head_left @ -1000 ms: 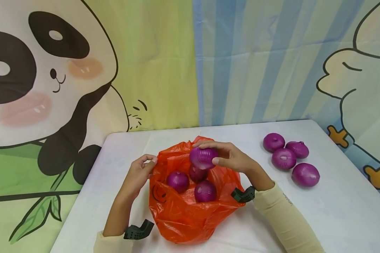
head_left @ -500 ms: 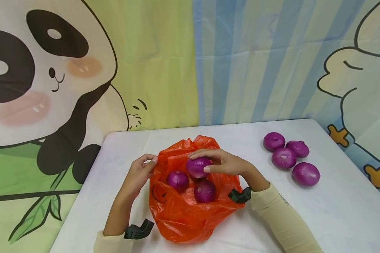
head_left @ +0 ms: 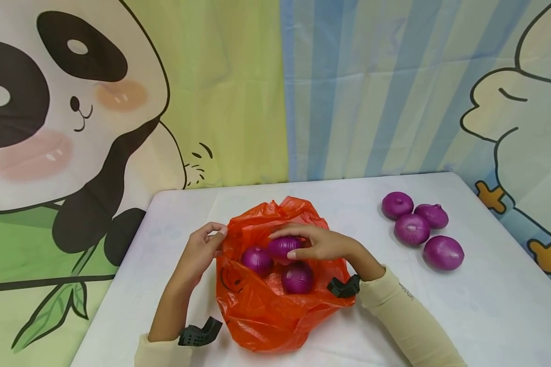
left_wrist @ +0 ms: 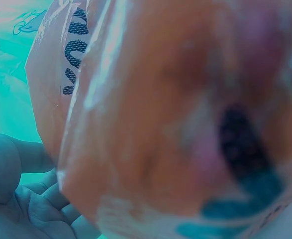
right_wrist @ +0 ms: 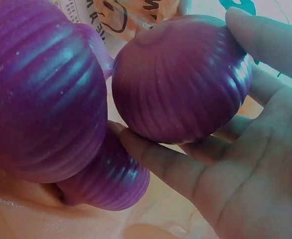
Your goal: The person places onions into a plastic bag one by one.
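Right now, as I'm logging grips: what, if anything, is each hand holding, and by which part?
The right hand grips an onion by its rounded sides; the left hand pinches the red bag at its rim.

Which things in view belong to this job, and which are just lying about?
In the job:
Orange-red bag, its edge pinched by the left hand
Held onion, in the right hand
Other onions inside the bag
Probably the four loose onions on the white table, being alike

Apparently not:
Panda-print backdrop
Black wrist devices, only worn
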{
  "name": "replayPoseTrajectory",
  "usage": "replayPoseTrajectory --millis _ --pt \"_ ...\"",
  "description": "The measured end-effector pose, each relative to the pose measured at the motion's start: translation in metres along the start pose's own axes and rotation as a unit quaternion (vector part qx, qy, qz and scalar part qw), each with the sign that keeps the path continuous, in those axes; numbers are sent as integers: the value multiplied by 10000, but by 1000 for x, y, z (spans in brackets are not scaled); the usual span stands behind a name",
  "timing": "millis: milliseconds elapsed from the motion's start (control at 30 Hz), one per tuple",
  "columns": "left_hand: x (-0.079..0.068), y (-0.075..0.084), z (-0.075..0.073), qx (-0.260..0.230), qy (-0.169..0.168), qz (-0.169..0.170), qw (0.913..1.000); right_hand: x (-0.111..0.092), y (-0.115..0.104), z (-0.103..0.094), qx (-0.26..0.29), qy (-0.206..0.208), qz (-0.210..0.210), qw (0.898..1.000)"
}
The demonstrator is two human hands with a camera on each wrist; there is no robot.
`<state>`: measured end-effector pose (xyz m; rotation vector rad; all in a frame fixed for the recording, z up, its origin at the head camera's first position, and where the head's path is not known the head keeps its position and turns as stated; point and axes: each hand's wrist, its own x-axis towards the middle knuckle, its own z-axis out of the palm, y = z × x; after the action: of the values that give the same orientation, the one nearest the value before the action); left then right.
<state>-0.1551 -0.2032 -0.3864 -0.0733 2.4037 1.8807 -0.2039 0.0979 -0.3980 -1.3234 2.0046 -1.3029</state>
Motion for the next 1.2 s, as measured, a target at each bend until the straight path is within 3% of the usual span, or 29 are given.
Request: replayPoseTrajectory --millis 533,1200 --pt "-1 -1 -1 52 5 6 10000 3 -1 6 -202 -340 -103 9992" --pt "-2 0 -1 90 11 57 9999 -2 -4 4 -361 -270 -117 9989"
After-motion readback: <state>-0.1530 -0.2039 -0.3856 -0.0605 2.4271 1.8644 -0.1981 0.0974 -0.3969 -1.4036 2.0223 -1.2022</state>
